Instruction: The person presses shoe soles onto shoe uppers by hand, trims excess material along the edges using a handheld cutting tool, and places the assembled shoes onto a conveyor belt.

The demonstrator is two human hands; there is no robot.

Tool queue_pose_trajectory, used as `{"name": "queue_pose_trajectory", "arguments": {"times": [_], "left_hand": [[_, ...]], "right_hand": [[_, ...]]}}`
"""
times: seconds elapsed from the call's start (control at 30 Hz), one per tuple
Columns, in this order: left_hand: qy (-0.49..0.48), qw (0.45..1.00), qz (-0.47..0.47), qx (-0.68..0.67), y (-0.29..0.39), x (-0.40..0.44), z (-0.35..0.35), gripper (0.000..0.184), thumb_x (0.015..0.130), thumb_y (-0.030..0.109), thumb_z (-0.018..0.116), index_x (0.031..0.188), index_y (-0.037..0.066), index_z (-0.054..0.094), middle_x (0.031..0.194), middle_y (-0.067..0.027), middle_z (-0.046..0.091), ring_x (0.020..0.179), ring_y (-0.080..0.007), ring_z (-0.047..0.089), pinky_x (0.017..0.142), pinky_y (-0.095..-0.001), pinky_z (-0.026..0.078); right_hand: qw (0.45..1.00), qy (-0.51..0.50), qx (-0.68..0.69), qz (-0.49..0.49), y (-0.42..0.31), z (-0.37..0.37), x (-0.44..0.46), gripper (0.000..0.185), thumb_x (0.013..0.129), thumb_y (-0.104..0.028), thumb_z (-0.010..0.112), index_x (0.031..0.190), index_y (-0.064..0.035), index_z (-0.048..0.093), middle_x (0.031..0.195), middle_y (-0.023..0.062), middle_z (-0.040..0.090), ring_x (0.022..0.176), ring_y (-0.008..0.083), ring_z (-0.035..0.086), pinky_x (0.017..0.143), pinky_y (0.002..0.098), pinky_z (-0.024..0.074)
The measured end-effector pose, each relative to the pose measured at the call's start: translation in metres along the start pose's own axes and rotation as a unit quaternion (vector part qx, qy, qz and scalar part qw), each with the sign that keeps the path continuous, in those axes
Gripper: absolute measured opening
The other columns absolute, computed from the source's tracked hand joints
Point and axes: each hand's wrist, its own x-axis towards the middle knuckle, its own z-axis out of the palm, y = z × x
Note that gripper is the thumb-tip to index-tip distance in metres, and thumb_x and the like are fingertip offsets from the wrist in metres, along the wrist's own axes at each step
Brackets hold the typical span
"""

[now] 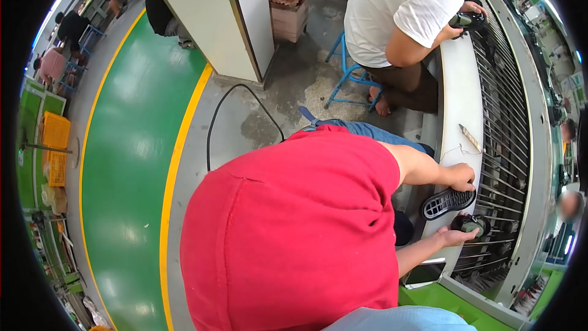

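My left hand [462, 176] is closed on one end of a black sole [442, 203], whose grid-patterned side shows. The sole lies slanted over the white ledge [458, 95]. Nearer the bottom of the view, my right hand [458, 236] is turned palm up and holds a dark shoe [478, 225] with a greenish-grey part, at the edge of the metal rods. Its fingers are partly hidden by the shoe. A small pointed tool or strip [470, 137] lies on the ledge above my left hand.
Dark metal rods [503, 147] run along the ledge's far side. A person in a white shirt [404, 12] sits on a blue stool [350, 76], holding a dark shoe [468, 21]. A white pillar [211, 18] and a black cable [214, 113] stand left. Green panels [447, 299] lie below.
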Motion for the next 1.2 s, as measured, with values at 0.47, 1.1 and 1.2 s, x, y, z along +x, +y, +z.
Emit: {"name": "queue_pose_trajectory", "arguments": {"times": [0.47, 1.1, 1.2], "left_hand": [[0.151, 0.975, 0.066, -0.152, 0.073, 0.087, -0.034, 0.048, 0.089, 0.042, 0.089, 0.108, 0.002, 0.069, 0.1, -0.0236, 0.078, 0.097, -0.0448, 0.075, 0.084, -0.0495, 0.059], [0.004, 0.976, 0.102, -0.192, 0.069, 0.037, -0.089, 0.032, 0.096, 0.033, 0.084, 0.095, 0.002, 0.079, 0.077, -0.0196, 0.073, 0.069, -0.0362, 0.072, 0.063, -0.0424, 0.054], [0.011, 0.975, 0.109, -0.194, 0.09, 0.089, -0.093, 0.037, 0.095, 0.036, 0.085, 0.092, -0.001, 0.078, 0.075, -0.0207, 0.072, 0.067, -0.0369, 0.07, 0.062, -0.043, 0.053]], "right_hand": [[0.999, 0.01, 0.025, -0.04, 0.007, -0.011, 0.002, 0.06, 0.102, -0.039, 0.079, 0.141, 0.0053, 0.066, 0.131, 0.0159, 0.07, 0.112, 0.0275, 0.071, 0.098, 0.0423, 0.0595], [0.995, 0.019, -0.091, -0.043, 0.001, -0.005, -0.024, 0.063, 0.097, -0.017, 0.077, 0.152, 0.0057, 0.055, 0.144, 0.0172, 0.064, 0.127, 0.028, 0.064, 0.113, 0.0437, 0.0485], [0.991, 0.02, -0.128, -0.042, 0.001, -0.013, -0.026, 0.064, 0.097, -0.018, 0.079, 0.152, 0.0057, 0.055, 0.142, 0.0164, 0.065, 0.125, 0.0277, 0.064, 0.112, 0.0432, 0.0495]]}}
